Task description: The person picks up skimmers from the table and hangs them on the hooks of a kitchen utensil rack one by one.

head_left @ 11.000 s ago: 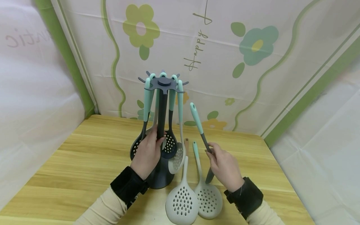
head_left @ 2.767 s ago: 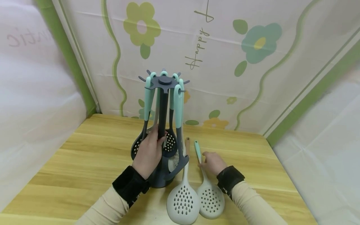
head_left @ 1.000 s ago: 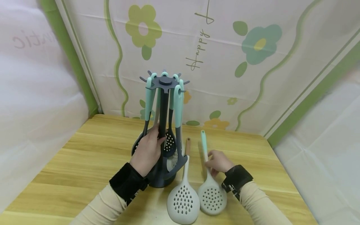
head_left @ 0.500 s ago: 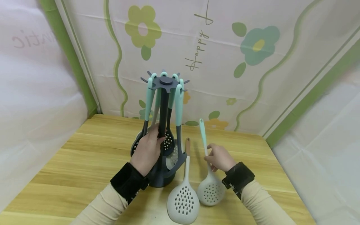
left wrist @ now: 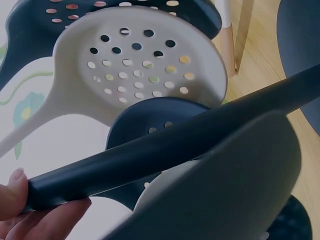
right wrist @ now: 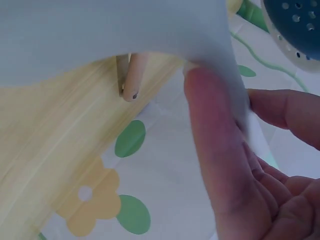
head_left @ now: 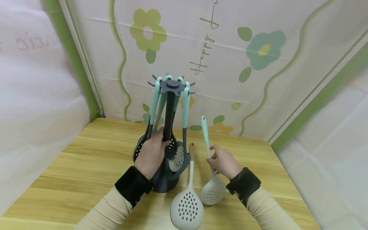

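Note:
My left hand (head_left: pixel 150 157) grips the dark pole of a utensil stand (head_left: pixel 169 116); the left wrist view shows fingers and thumb around this pole (left wrist: pixel 125 157). Mint-handled utensils hang from its hooks, among them a dark turner (head_left: pixel 185 110) at the front right and slotted spoons behind. Right of the stand, my right hand (head_left: pixel 225 162) pinches a pale grey skimmer (head_left: pixel 213 192) by its neck, mint handle up and perforated head down. In the right wrist view the thumb and fingers press on both sides of the grey skimmer (right wrist: pixel 125 30).
A second grey skimmer (head_left: pixel 187 209) with a wooden-tipped handle (head_left: pixel 192 151) lies on the wooden table (head_left: pixel 72 179), between the stand and the right hand. A flower-printed cloth (head_left: pixel 218 73) hangs behind the table, with more cloth at both sides.
The dark turner, earlier in my right hand, hangs on the stand. My right hand has taken the mint-handled skimmer and tipped it more upright. The stand's top has shifted slightly right.

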